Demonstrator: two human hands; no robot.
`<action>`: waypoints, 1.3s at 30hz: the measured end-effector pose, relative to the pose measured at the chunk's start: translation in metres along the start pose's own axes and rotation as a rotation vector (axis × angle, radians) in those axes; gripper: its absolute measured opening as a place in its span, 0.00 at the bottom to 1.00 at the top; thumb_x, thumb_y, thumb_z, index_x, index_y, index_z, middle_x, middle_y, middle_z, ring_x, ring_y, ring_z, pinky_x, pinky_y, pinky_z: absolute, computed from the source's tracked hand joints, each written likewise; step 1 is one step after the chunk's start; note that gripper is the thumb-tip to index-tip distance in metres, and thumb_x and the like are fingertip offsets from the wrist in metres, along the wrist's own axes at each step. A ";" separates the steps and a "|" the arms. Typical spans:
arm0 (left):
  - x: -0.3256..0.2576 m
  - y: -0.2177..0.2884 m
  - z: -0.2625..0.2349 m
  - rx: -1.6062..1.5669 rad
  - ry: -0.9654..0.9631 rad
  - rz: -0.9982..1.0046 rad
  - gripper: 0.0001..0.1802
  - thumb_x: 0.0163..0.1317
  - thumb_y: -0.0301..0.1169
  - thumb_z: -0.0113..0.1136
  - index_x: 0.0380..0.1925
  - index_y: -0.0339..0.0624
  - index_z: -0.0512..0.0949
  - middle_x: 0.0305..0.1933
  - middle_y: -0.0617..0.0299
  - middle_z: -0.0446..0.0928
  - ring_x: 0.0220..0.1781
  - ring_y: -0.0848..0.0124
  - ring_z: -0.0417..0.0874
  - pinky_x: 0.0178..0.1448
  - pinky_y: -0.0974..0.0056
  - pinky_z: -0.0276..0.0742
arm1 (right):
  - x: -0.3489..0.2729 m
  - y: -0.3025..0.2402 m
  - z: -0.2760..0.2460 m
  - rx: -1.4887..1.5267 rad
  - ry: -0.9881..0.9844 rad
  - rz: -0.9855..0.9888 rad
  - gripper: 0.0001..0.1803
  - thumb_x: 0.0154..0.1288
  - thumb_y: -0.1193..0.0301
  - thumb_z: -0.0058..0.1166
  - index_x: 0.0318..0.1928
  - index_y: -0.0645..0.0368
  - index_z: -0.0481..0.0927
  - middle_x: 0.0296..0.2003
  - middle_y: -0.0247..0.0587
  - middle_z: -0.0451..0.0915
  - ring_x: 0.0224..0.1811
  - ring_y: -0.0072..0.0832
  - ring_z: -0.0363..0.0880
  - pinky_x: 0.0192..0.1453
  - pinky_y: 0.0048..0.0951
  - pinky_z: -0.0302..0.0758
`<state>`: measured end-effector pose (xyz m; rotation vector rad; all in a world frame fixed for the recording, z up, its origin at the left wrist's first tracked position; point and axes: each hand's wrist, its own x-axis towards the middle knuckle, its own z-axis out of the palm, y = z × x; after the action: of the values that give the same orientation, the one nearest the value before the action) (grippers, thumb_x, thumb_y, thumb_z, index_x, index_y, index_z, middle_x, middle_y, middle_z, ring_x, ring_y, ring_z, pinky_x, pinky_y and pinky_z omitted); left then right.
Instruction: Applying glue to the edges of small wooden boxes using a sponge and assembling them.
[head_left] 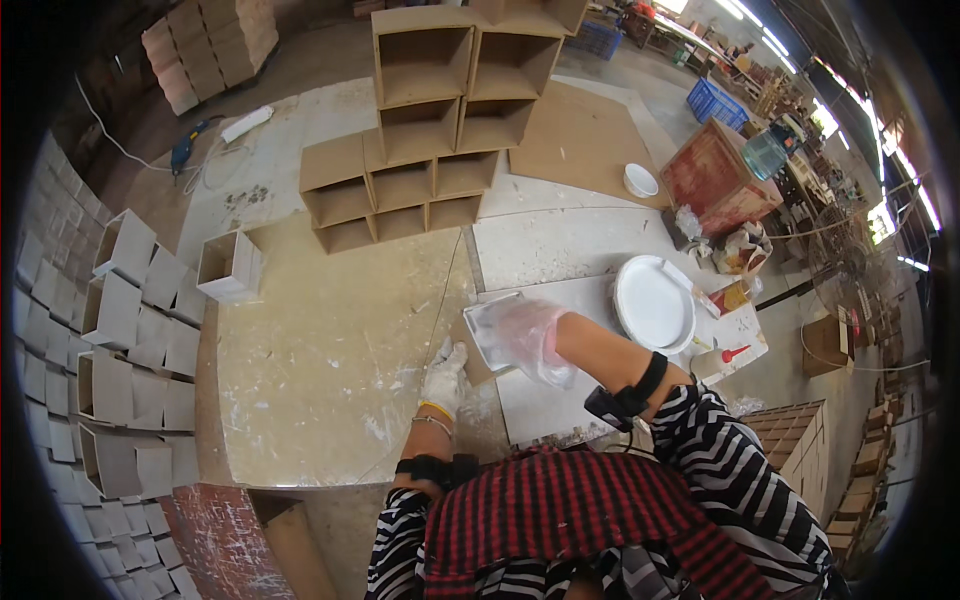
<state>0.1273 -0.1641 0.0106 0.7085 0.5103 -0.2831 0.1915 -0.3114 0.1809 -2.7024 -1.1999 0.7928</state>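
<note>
My left hand [445, 380], in a white work glove, grips the near left side of a small brown fiberboard box [482, 362]. The box's upper face looks white, with a pale rim [478, 325]. Over that face lies my right hand [530, 338], wrapped in a loose, pinkish see-through plastic glove. Plastic and blur hide its fingers, so anything held there cannot be made out. To the right stands a round white tub [655, 305] with white material inside, and a white stick-like tool [690, 287] rests across its edge.
Brown open boxes [400, 185] are stacked at the far middle. White-coated boxes [120, 320] line the left, with one [230, 265] on the table. A white bowl [640, 180], a red-tipped bottle [720, 358] and a reddish crate [715, 175] stand rightward. A blue power tool [182, 150] lies far left.
</note>
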 end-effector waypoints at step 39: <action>-0.037 0.040 0.125 1.568 -0.473 0.544 0.23 0.60 0.36 0.53 0.54 0.37 0.72 0.42 0.43 0.79 0.46 0.56 0.82 0.51 0.58 0.76 | -0.105 0.088 0.037 0.108 0.882 0.250 0.18 0.61 0.71 0.49 0.52 0.60 0.76 0.50 0.46 0.77 0.52 0.41 0.75 0.61 0.33 0.69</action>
<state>0.1564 -0.2176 0.1328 2.1736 -0.5056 -0.2872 0.1734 -0.4522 0.1693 -2.6177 -0.5922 -0.3275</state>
